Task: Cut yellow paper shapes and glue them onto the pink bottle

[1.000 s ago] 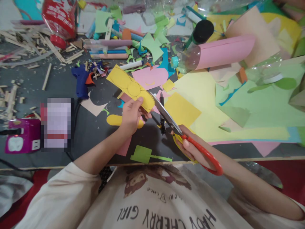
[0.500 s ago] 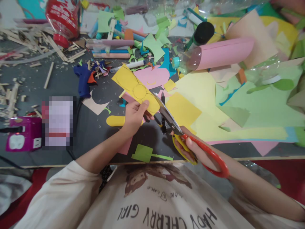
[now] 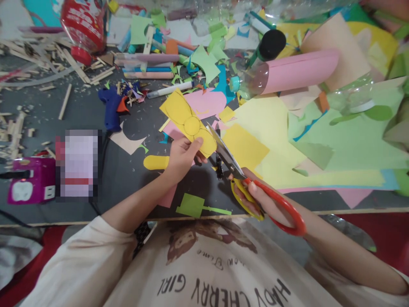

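Note:
My left hand (image 3: pixel 183 157) pinches a strip of yellow paper (image 3: pixel 179 108) near its lower right end, thumb on top. Drawn on the paper in dark line are a circle in the middle and rounded loops on both sides. My right hand (image 3: pixel 255 196) is wrapped round the handles of a pair of scissors (image 3: pixel 228 155), one loop red and the other yellow. The blades point up and left, close by the paper's right edge; whether they touch it I cannot tell. Below the blades a black pen (image 3: pixel 219 165) lies on the table.
A blue glue gun (image 3: pixel 111 106) lies left of the paper, with a purple box (image 3: pixel 33 180) farther left. A pink-wrapped bottle (image 3: pixel 297 74) rests behind on the right. Green paper scraps (image 3: pixel 194 205) lie near the front edge; markers (image 3: pixel 148 74) and wood sticks (image 3: pixel 65 102) clutter the back.
The yellow paper has shifted slightly right and turned a little steeper in my left hand. The scissors have barely moved.

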Available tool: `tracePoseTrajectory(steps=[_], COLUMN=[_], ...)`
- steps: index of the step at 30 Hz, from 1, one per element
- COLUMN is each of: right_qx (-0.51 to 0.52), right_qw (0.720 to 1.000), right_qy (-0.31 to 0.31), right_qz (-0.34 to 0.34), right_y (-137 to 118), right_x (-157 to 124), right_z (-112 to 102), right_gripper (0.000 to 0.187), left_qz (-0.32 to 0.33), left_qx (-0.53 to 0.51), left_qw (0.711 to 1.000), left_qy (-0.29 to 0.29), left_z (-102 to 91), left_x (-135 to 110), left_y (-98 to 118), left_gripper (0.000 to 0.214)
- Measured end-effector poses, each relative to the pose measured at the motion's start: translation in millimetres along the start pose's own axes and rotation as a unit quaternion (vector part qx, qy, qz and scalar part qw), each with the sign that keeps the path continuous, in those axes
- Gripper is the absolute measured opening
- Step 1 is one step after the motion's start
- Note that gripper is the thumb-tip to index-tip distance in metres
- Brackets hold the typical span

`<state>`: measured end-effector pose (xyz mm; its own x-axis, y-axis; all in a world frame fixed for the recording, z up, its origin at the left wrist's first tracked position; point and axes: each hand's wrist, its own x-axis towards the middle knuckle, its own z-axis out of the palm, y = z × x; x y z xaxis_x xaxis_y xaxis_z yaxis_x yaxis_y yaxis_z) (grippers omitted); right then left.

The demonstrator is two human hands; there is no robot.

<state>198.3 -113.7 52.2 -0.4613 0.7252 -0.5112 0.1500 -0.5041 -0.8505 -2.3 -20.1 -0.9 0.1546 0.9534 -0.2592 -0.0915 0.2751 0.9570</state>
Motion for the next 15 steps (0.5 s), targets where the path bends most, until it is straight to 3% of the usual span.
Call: tracePoseTrajectory(steps=[8, 15], right_qx=[0.022, 0.009], right_qw=[0.999, 0.999], right_qy=[-0.008, 0.001], right_qz=[0.022, 0.035], right_y=[5.8, 7.4], right_x=[-1.3, 0.3], right_z=[-0.4, 0.3], right_gripper=[0.044, 0.052], left_qz=[-0.002, -0.006], left_qx=[-0.014, -0.034], left_qw=[1.0, 0.999], left_qy=[-0.004, -0.01], left_z=[-1.7, -1.3], left_x=[1.2, 2.9], left_y=[-0.5, -0.2], left_gripper=[0.038, 0.044])
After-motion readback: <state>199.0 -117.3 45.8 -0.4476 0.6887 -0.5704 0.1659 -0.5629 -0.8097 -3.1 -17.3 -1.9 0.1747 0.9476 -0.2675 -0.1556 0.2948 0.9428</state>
